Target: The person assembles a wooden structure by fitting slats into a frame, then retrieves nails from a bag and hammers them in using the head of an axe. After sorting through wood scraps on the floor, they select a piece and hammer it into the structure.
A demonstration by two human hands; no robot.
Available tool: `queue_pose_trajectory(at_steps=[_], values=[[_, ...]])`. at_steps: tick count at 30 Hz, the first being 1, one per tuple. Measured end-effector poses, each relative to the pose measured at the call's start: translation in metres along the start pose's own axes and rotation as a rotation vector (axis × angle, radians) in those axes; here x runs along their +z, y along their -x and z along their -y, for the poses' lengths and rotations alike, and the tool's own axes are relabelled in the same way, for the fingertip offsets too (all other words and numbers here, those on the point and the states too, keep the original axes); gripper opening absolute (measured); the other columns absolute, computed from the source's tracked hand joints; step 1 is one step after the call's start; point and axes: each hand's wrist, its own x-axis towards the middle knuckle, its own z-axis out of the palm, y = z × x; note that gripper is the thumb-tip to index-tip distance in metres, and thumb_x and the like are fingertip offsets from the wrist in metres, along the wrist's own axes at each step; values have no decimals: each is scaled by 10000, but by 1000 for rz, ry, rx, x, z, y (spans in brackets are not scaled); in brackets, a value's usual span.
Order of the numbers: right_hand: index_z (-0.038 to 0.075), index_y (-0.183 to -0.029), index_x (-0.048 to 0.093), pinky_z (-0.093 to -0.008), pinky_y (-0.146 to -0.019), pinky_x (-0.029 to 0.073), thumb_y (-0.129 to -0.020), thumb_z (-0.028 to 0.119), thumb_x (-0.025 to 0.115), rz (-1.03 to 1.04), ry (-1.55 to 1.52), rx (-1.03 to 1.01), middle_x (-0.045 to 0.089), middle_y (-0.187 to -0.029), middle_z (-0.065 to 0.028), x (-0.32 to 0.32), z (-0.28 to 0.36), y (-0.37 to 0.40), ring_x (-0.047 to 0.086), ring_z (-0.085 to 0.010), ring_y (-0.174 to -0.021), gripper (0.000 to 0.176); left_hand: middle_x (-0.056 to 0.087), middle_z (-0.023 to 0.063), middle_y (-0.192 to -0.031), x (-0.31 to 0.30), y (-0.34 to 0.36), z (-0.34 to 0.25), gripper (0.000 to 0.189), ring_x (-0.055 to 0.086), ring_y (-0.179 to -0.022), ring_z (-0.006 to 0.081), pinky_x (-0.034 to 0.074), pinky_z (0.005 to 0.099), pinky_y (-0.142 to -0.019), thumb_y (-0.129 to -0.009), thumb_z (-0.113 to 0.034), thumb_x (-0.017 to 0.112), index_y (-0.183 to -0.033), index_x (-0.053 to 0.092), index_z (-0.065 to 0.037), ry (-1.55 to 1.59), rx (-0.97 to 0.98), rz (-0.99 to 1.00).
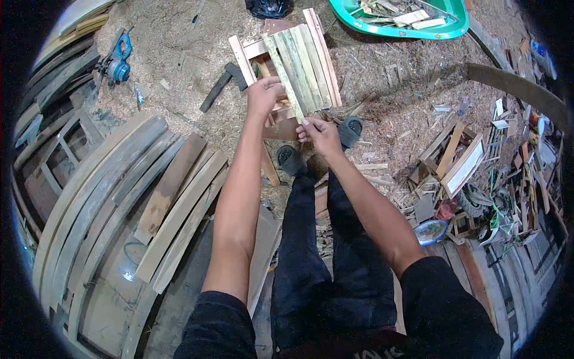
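A small slatted wooden piece stands in front of my feet, with several pale strips side by side between two side rails and a gap on its left. Along that gap runs a pale strip. My left hand reaches to the strip's left edge over the gap, fingers bent against it. At the strip's near end my right hand pinches it between thumb and fingers. A hammer lies on the ground left of the wooden piece.
Curved and straight boards are stacked at the left. A blue power tool lies at the upper left. The green tub holds wood scraps. Scrap wood is heaped at the right, and a curved metal band is at the upper right.
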Motion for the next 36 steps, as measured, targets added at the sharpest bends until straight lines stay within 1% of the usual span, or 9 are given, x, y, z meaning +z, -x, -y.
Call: queue_pose_trajectory(at_steps=[2,5,12,17,21,25,32,34,36], values=[[-31,-1004,617,-277,-653,527,-956,182,544,46,11,-5,641,-824,-71,2,23,16,604,-132,-704,230,669,79,-953,-3,12,-13,304,626,-800,159,504,300,-723,-837,-139,614,-1095,622,22,188,-83,54],[22,-957,597,-295,-666,501,-962,180,525,194,-363,180,591,-759,-36,6,66,39,584,-151,-705,175,627,75,-1082,0,46,-57,351,601,-956,166,498,334,-818,-896,-153,559,-1220,541,-17,491,-191,145],[56,-937,547,-364,-736,486,-961,208,520,588,-674,278,514,-744,-16,14,150,76,559,-187,-755,156,653,57,-1015,12,97,-122,287,628,-931,162,531,335,-812,-905,-134,575,-1170,582,-24,822,1,207],[-2,-1153,560,-312,-713,527,-958,199,534,307,-311,42,637,-958,-86,22,192,88,628,-162,-837,282,676,107,-945,19,112,-163,233,665,-761,153,552,269,-680,-863,-61,633,-1076,609,31,885,77,80],[7,-1086,611,-247,-718,495,-924,145,592,186,-110,-120,656,-967,-44,29,233,108,612,-99,-827,214,676,103,-924,21,135,-189,242,661,-735,148,543,261,-640,-857,-74,640,-1069,612,39,791,128,48],[-7,-1067,614,-254,-693,501,-923,168,596,249,-22,-170,664,-927,-49,37,244,126,613,-101,-791,227,674,75,-898,21,163,-210,226,638,-712,120,528,241,-632,-846,-71,650,-1049,638,28,745,151,-21],[-10,-1036,605,-266,-703,514,-962,167,528,368,-295,-124,658,-933,-62,67,240,175,623,-115,-799,207,664,74,-880,-5,226,-238,170,631,-708,114,535,247,-605,-857,-54,633,-1004,630,33,800,207,45],[-3,-989,598,-254,-685,492,-960,149,530,270,1,-255,648,-903,-43,83,237,191,612,-110,-778,169,640,120,-979,-17,237,-225,223,647,-842,191,544,329,-754,-875,-37,579,-1087,550,24,884,201,67],[-7,-1001,584,-239,-687,472,-951,130,539,194,382,-458,643,-894,-49,104,239,221,603,-106,-777,153,615,85,-882,-33,255,-218,217,617,-786,192,520,346,-754,-941,-187,517,-1064,536,-9,898,261,75]])
